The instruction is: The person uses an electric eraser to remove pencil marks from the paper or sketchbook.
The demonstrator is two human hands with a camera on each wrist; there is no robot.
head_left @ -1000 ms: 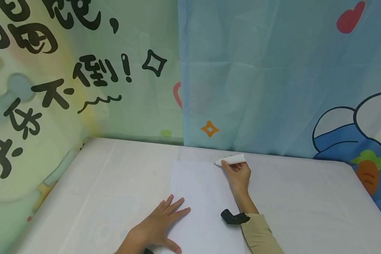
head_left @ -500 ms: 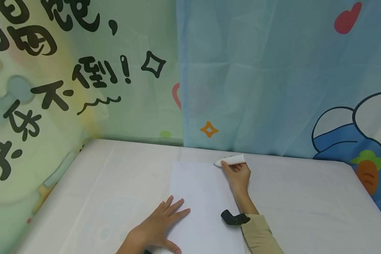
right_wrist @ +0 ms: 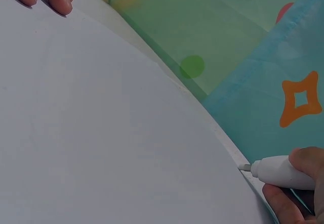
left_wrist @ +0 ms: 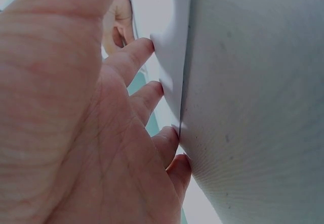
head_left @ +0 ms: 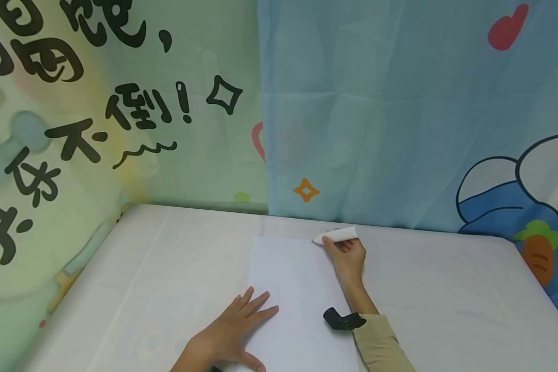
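Pointing its slim grey tip at the far edge of a plain white paper sheet, our white, tapered, pen-like tool sits near the far edge of the white-covered surface. We pinch it between the thumb and fingers of the right hand; whether the tip touches paper, we cannot tell. Our left hand lies with straight, spread fingers across the sheet's left edge, well back from the tip. To work neatly, we judge, we should hold the pinch light and the tip steady, and press the left fingers flat, lest the sheet slide. Behind hangs a blue-and-green printed fabric backdrop.
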